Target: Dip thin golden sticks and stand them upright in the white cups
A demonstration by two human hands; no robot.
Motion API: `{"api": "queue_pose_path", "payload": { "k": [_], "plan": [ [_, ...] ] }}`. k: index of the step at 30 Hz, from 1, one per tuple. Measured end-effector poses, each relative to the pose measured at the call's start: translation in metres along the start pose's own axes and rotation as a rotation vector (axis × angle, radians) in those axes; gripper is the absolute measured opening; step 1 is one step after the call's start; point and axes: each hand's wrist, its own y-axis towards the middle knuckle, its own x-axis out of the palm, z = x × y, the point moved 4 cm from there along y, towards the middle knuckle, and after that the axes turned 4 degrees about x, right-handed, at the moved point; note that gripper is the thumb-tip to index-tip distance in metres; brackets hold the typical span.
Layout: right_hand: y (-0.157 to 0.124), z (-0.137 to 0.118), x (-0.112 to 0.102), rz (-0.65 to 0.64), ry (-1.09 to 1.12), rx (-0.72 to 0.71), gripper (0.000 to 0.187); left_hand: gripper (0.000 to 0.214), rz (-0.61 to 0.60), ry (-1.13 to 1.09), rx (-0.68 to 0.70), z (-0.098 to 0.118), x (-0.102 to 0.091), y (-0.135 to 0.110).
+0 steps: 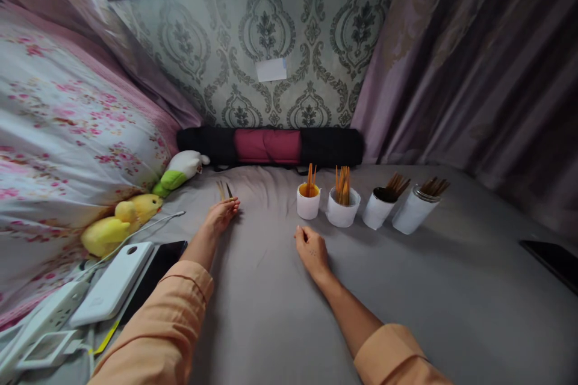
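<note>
My left hand [221, 215] is closed in a pinch at the left, low over the grey sheet. A few thin sticks [221, 190] show at its fingertips, one of them dark and pointed. How many are in its grip I cannot tell. My right hand [312, 249] rests loosely closed on the sheet, and nothing sticks out of it. Just beyond it stands a white-wrapped cup [307, 207] with a yellow inside and a few orange-brown sticks [311, 177]. A wider white cup [342, 214] beside it holds several similar sticks [343, 183].
Two white-wrapped jars, one dark-mouthed [376, 212] and one metal-rimmed [414, 214], hold darker sticks. Plush toys [106, 236], a power bank [115, 283], a phone [156, 277] and a power strip [56, 313] line the left. A black-and-red roll [268, 146] lies along the wall.
</note>
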Motion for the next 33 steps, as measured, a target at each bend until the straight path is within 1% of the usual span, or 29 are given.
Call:
{"api": "queue_pose_path", "payload": {
  "k": [8, 13, 20, 26, 33],
  "plan": [
    [0.000, 0.001, 0.001, 0.003, -0.010, -0.015, 0.038, 0.014, -0.050, -0.076, 0.036, -0.006, 0.009, -0.024],
    [0.001, 0.001, 0.002, -0.005, -0.021, -0.028, 0.037, 0.013, -0.112, -0.136, 0.041, -0.019, 0.018, -0.043],
    [0.001, 0.002, 0.002, -0.014, -0.021, -0.028, 0.039, 0.014, -0.162, -0.155, 0.039, -0.033, 0.033, -0.071],
    [0.002, 0.002, 0.002, -0.025, -0.008, -0.022, 0.041, 0.019, -0.221, -0.157, 0.049, -0.042, 0.046, -0.089],
    [0.002, 0.003, 0.002, -0.059, 0.043, -0.027, 0.043, 0.027, -0.267, -0.173, 0.041, -0.057, 0.056, -0.115]
  ]
}}
